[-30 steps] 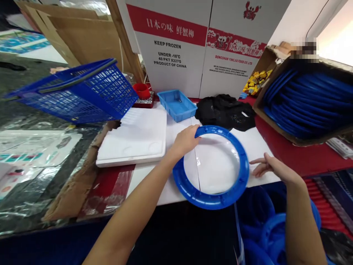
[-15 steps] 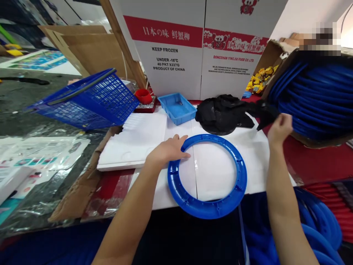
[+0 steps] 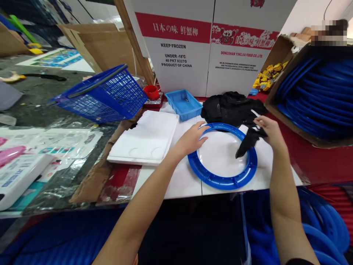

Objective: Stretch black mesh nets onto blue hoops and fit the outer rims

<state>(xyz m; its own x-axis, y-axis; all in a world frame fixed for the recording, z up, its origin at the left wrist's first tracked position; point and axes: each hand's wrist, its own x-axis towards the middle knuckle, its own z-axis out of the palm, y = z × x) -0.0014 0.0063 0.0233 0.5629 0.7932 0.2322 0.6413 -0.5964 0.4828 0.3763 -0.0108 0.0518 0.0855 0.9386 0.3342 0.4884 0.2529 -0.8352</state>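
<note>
My left hand point(image 3: 192, 139) grips the upper left rim of a blue plastic ring point(image 3: 222, 183), thumb inside and fingers over the edge. The ring's near side overhangs white board at the table's front. From my right hand point(image 3: 271, 133), closed in a pinch, a piece of black mesh fabric point(image 3: 247, 141) dangles over the ring's right side. It has a small white strip near my fingertips. Just behind the ring, a pile of black mesh fabric point(image 3: 230, 106) lies bunched up.
A light blue tray point(image 3: 183, 105) sits behind my left hand, beside a white foam slab point(image 3: 146, 138). Further left, a blue basket point(image 3: 110, 94) leans over. Printed white cartons point(image 3: 176, 79) stand behind. At right, a cardboard box holds coiled blue tubing point(image 3: 320, 99); yellow pieces point(image 3: 267, 78) lie near it.
My right hand has drawn a piece of black mesh fabric off the pile, leftward and toward me, over the ring. The ring has moved slightly away with my left hand. The view has shifted a little.
</note>
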